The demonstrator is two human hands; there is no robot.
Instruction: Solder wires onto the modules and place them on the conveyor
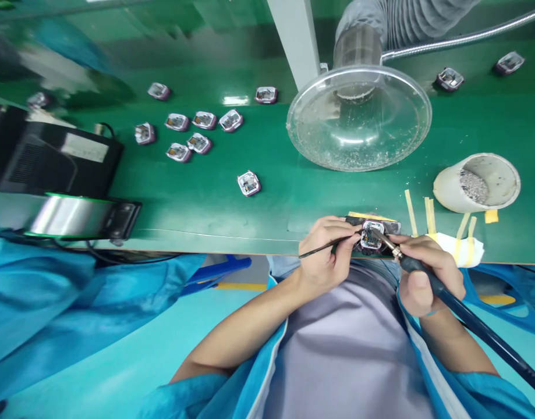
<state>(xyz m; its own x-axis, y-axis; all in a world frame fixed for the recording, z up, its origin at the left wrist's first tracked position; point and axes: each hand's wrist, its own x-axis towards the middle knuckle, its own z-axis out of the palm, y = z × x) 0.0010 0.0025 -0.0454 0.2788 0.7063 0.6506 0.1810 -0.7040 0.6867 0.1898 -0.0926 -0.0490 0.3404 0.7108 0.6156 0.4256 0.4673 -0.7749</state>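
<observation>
A small open device housing with a circuit board (372, 235) sits in a dark holder (393, 227) at the table's front edge. My left hand (326, 250) is closed on thin dark tweezers (322, 248), their tip at the left side of the housing. In my right hand (431, 273) is a soldering iron (461, 308). Its metal tip reaches the board from the right, and its thick dark cable runs off to the lower right. The exact contact spot on the board is too small to make out.
A clear fume-extractor hood (358, 139) hangs over the table behind my hands. To the right lies a white cup (450, 189) with grey scraps, near yellow tape strips (410, 212). Several similar housings (205, 120) are on the green table (271, 157). Black equipment (70, 154) stands left.
</observation>
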